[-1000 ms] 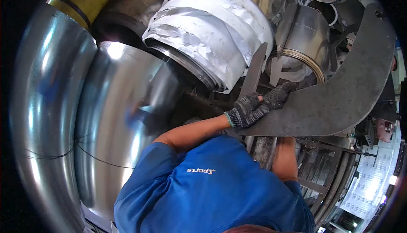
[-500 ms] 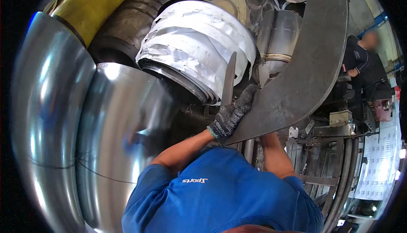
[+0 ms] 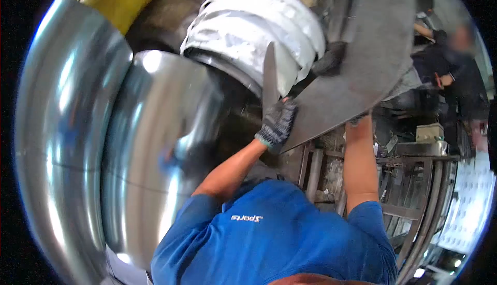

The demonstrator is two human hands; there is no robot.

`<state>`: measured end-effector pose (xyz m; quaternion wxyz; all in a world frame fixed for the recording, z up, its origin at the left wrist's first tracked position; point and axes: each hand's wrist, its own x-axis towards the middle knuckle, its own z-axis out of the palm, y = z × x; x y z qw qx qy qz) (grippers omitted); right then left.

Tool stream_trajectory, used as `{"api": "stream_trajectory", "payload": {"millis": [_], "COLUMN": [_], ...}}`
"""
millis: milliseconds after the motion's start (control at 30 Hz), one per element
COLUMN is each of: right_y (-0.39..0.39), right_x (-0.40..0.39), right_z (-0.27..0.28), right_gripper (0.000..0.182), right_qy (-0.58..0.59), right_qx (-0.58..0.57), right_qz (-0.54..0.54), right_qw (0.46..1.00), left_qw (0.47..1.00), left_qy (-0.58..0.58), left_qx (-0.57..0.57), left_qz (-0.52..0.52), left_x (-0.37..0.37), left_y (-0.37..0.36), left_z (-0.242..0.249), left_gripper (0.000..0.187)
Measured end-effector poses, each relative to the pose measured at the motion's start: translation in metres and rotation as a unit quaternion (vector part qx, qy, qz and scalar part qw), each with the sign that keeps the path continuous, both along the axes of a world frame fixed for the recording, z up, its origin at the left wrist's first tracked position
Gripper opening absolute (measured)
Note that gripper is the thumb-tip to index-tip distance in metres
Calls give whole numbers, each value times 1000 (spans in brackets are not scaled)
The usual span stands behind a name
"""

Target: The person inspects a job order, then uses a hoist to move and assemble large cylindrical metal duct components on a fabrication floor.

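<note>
A large, curved dark-grey metal sheet [image 3: 352, 77] tilts across the space in front of me. My left hand [image 3: 279, 123], in a dark knitted glove, is closed on its near end. A narrow pointed metal strip [image 3: 269, 70] stands up beside those fingers; whether it joins the sheet is hidden. My right forearm passes beneath the sheet's outer edge. What appears to be my gloved right hand [image 3: 331, 59], blurred, is closed around the inner edge, with its palm hidden below.
Shiny rounded metal sections [image 3: 150, 155] fill the left side. A ribbed cylinder wrapped in white [image 3: 253, 31] lies ahead, near a yellow piece [image 3: 127, 0]. On the right are a metal frame [image 3: 401, 210] and a person in dark clothing [image 3: 448, 67].
My right hand has moved forward along the sheet's inner edge, away from my left hand, and that arm is straighter. The sheet and strip have shifted. The person at right has changed posture.
</note>
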<state>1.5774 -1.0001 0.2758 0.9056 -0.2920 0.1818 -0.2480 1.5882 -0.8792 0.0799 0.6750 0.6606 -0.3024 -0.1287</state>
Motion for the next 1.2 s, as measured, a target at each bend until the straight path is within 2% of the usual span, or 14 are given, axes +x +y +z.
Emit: {"api": "stream_trajectory", "payload": {"millis": [100, 200, 267, 467, 533, 600, 633, 700, 767, 867, 933, 1000, 1133, 1200], "right_y": [-23, -32, -33, -21, -8, -1, 3, 13, 27, 32, 33, 36, 41, 41], "right_x": [-4, -1, 2, 15, 23, 37, 34, 46, 53, 66, 78, 87, 79, 77], "right_z": [2, -16, -21, -15, -11, -6, -1, 3, 8, 3, -10, -20, 5, 13], "right_gripper": [43, 41, 39, 42, 38, 74, 62, 73, 76, 75, 67, 56, 50, 44], "right_qy": [-43, -74, -78, -53, -102, -66, -82, -34, -20, 3, -1, -22, 5, 11], "right_qx": [-28, -69, -103, -190, -42, -168, -129, -215, -311, -289, -320, -584, -467, -457], "right_qz": [9, 59, 67, 70, 86, 95, 122, 68, -10, 16, 14, -232, -13, 29], "right_qw": [999, 993, 989, 978, 990, 979, 981, 974, 950, 957, 947, 778, 884, 889], "left_qw": [995, 987, 976, 992, 985, 988, 995, 994, 995, 996, 956, 949, 877, 908], "left_qy": [-97, -39, -202, 117, 130, 107, 28, -96, -74, -4, -253, -288, -426, -395], "left_qx": [-21, 147, 75, -2, 32, 27, 23, -2, 17, 70, 131, 125, 219, 140], "left_qz": [-32, -51, -4, -48, -107, -108, -92, -43, -60, -58, -65, -42, -31, 2], "left_x": [9, 10, 16, 25, 27, 36, 44, 70, 71, 77, 80, 71, 105, 90], "left_y": [1, 14, 12, 8, 24, 25, 27, 23, 34, 46, 52, 53, 48, 50], "left_z": [3, 36, 18, 18, 46, 33, 25, -26, -10, -7, -6, 16, -43, -3], "left_gripper": [27, 30, 34, 47, 36, 35, 34, 21, 17, 11, 14, 15, 18, 19]}}
